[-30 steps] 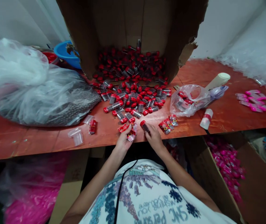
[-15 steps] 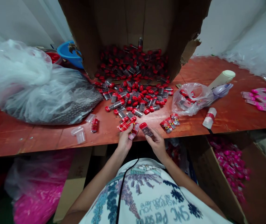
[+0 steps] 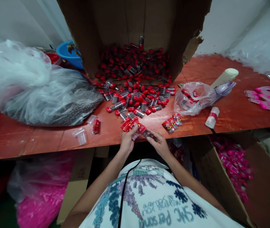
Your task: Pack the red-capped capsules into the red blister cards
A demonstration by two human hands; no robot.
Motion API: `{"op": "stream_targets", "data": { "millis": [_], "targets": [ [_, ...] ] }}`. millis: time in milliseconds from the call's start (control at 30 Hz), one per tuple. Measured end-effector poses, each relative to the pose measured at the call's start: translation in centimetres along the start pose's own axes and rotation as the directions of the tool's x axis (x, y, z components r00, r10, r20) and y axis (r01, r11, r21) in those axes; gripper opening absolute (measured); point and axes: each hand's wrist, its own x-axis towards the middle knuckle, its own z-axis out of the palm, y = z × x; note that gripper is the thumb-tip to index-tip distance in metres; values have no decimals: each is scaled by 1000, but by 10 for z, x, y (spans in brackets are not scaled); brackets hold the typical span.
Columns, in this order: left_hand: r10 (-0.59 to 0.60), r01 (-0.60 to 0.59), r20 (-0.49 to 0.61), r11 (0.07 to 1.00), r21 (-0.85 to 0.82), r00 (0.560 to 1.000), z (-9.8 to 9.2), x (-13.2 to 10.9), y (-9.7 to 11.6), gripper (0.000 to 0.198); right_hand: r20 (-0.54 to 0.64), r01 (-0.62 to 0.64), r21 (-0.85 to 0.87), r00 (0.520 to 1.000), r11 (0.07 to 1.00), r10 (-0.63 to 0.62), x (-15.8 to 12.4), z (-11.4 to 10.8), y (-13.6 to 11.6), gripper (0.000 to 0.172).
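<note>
My left hand [image 3: 127, 142] is closed on several red printed plastic sleeves [image 3: 126, 125], which fan out past its thumb. In my right hand [image 3: 160, 142] is a small clear bottle [image 3: 146, 134] of dark beads. The bottle's capped end meets a sleeve at my left fingers, and its red cap is hidden; I cannot tell how far it sits inside. Beyond my hands lies a heap of red-capped bottles [image 3: 139, 96], spilling out of a cardboard box [image 3: 135, 19]. To the right of my right hand, several bottles in printed sleeves [image 3: 172, 123] lie together.
A plastic bag of dark beads [image 3: 54, 101] lies at left, near empty clear tubes [image 3: 81, 136] and a red roll [image 3: 96, 126]. A bag with red pieces [image 3: 192, 99], a white roll [image 3: 212, 117] and pink items [image 3: 264, 98] are at right. Below stands a box of pink pieces [image 3: 234, 164].
The bottle in my right hand has moved left, its red cap now out of sight against a sleeve. The sleeves in my left hand have spread and turned slightly.
</note>
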Motion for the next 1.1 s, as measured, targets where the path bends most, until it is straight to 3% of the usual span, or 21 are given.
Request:
{"op": "stream_targets", "data": {
  "millis": [133,267,433,567,767,967,1100],
  "targets": [
    [0,-8,63,992,122,998,2,-6,1,26,18,-11,28,1000,1000,10,-2,1,4,34],
    [39,-57,88,974,219,995,5,-10,1,30,-69,-156,205,982,966,173,-4,5,4,36],
    [23,-34,63,984,177,998,7,-12,1,33,-70,-228,365,960,903,270,-1,6,0,34],
    [32,-44,89,989,141,996,9,-13,2,29,-95,-185,283,971,941,219,-2,3,0,32],
    [7,-55,175,960,275,984,5,-12,7,29,-149,-15,-66,989,998,5,-3,-6,-5,28],
    [25,-90,205,946,313,978,7,-9,9,28,-147,-100,102,982,990,114,1,-4,-9,28],
    [78,-125,147,931,342,986,9,-10,3,24,-187,-62,-12,981,998,59,-1,2,-10,29]
  ]
}}
